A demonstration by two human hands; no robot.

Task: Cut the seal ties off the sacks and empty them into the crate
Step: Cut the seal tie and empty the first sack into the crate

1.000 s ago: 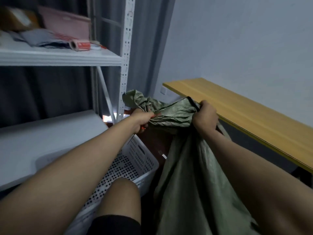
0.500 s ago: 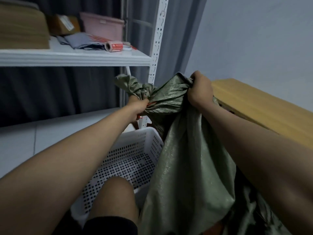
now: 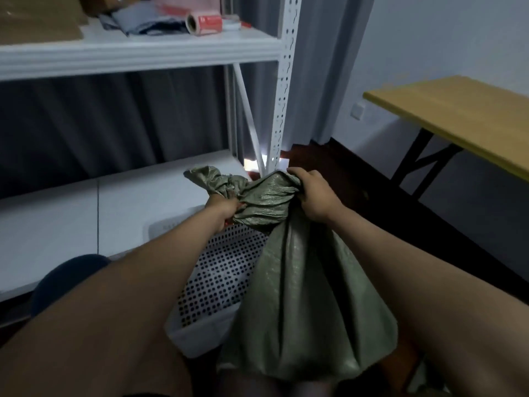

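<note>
Both hands clenched on sack neck

Left hand (image 3: 221,212) grips the sack (image 3: 300,282) at its bunched neck; right hand (image 3: 316,196) fists the fabric just beside. Sack hangs against the white perforated crate (image 3: 220,270), below the shelf (image 3: 137,50). Wooden table (image 3: 458,110) stands right.

Head view: worn on the person's head, looking forward and down, close over both forearms.
Faces: white shelving (image 3: 143,53) ahead, wooden table (image 3: 458,116) to the right.
</note>
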